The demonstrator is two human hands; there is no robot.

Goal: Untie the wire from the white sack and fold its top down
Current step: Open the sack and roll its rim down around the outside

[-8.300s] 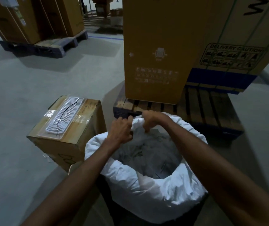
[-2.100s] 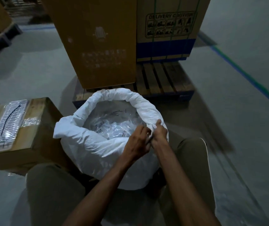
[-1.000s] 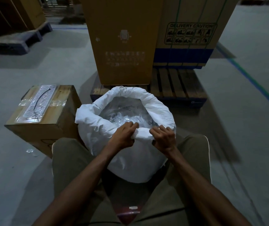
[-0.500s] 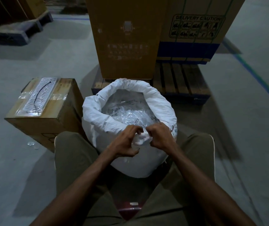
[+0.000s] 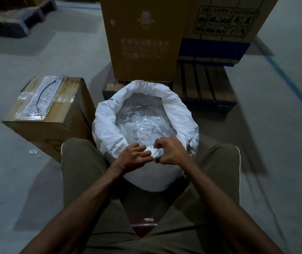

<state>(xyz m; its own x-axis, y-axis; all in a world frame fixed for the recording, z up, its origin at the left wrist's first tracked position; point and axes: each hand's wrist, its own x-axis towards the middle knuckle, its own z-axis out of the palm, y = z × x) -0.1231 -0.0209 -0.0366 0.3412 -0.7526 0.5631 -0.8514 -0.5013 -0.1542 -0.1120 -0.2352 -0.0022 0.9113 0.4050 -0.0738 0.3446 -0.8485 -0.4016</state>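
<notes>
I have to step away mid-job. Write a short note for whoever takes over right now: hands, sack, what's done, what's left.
Left hand: gripping the near rim of the white woven sack.
Right hand: pinching the same bunched rim fold beside it.
Sack: upright on the floor between the knees, mouth open, clear plastic packets inside.
Done: top is open and rolled down at the far side and the sides.
Left: finish the near-side fold. No wire visible.

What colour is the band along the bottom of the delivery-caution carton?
Blue, on the delivery-caution carton, in the head view.
</notes>
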